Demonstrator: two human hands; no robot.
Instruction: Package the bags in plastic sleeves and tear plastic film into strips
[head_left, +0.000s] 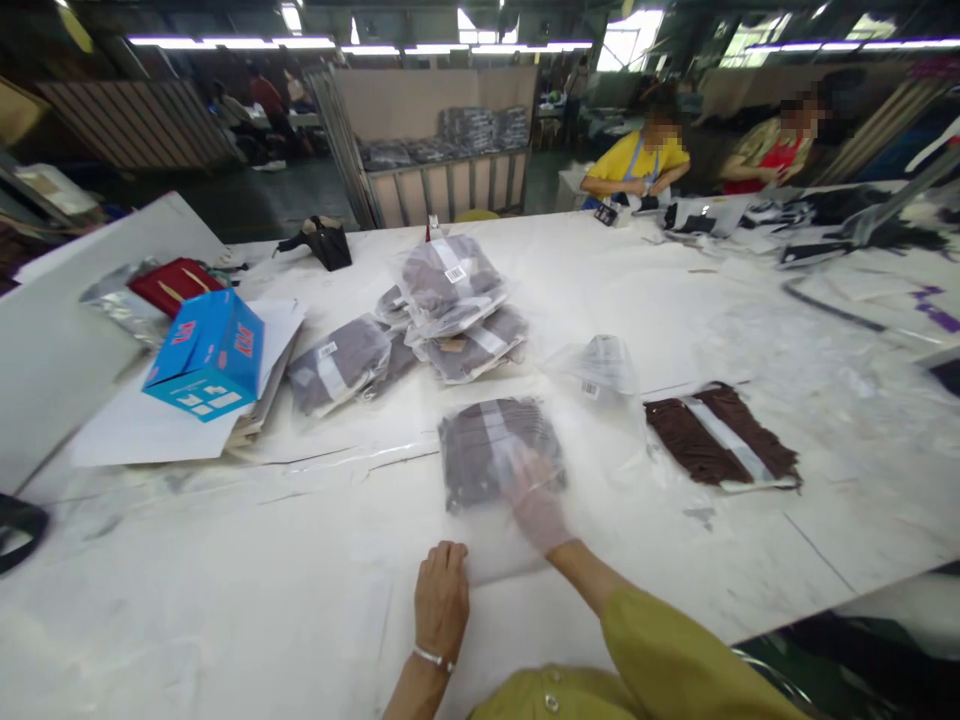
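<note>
A clear plastic bag (495, 560) lies on the white table in front of me, with a folded dark brown garment (469, 465) inside it, banded by a pale paper strip. My left hand (442, 595) is closed at the left edge of the bag's near end, fingers curled. Through the cloudy film I see my right hand (536, 495) inside the bag, its fingers stretched out over the garment's right side, somewhat blurred. To the right lies an unbagged brown garment (675, 430) with a white band. An unfilled plastic bag (600, 375) with a barcode label rests between them, farther back.
Bagged garments (450, 280) are piled beyond my hands, with another bagged garment (341, 365) at the pile's left. A blue box (206, 355) sits on white sheets (150, 435). A black pouch (328, 243) lies farther back. Two people work across the table at right.
</note>
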